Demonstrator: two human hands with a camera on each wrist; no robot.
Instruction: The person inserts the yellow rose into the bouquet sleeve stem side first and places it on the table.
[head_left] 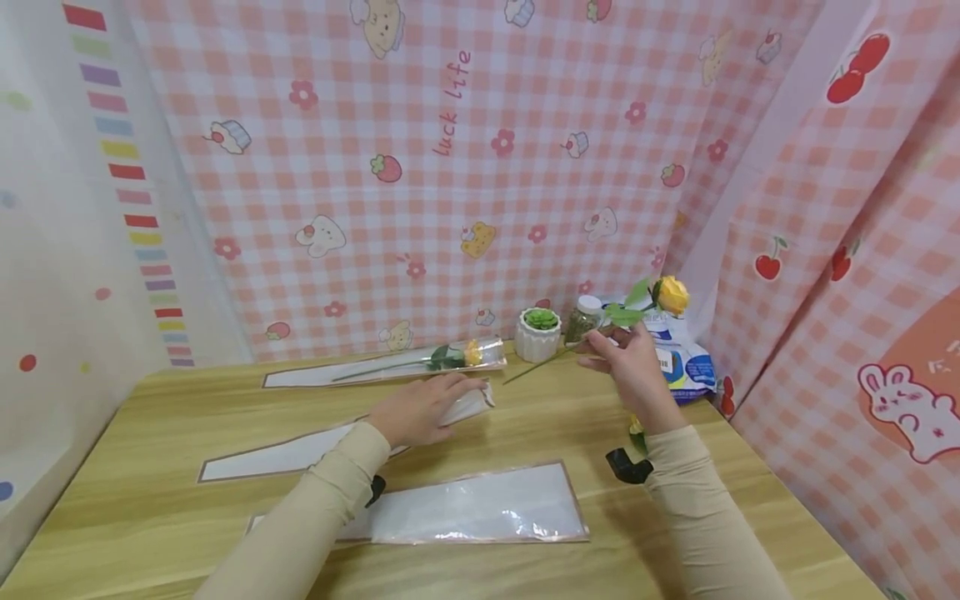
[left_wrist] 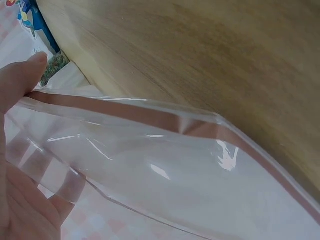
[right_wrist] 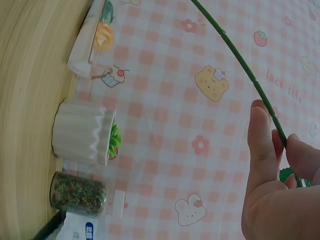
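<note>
Flat wrapper (head_left: 480, 504) foremost; left fingers (head_left: 450, 382), partly hidden, seemingly grip a second wrapper (head_left: 281, 452), its mouth (left_wrist: 142, 116) best held gaping; right fingers (right_wrist: 260, 130) pinch a yellow rose (head_left: 672, 296) by its stem (right_wrist: 245, 67).

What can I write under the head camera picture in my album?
Right hand holds a yellow rose, left hand grips a plastic sleeve, before a pink checked backdrop.

Three wrappers (head_left: 300, 378) (head_left: 281, 455) (head_left: 480, 504) and three roses (head_left: 672, 295) (head_left: 472, 354) (head_left: 636, 425), one partly hidden, can be counted at one table (head_left: 540, 425). Two hands (head_left: 426, 410) (head_left: 637, 371) are seen, and one plant (head_left: 542, 318), one pot (head_left: 537, 343), one jar (head_left: 582, 324) and one pouch (head_left: 693, 367) are also shown.
</note>
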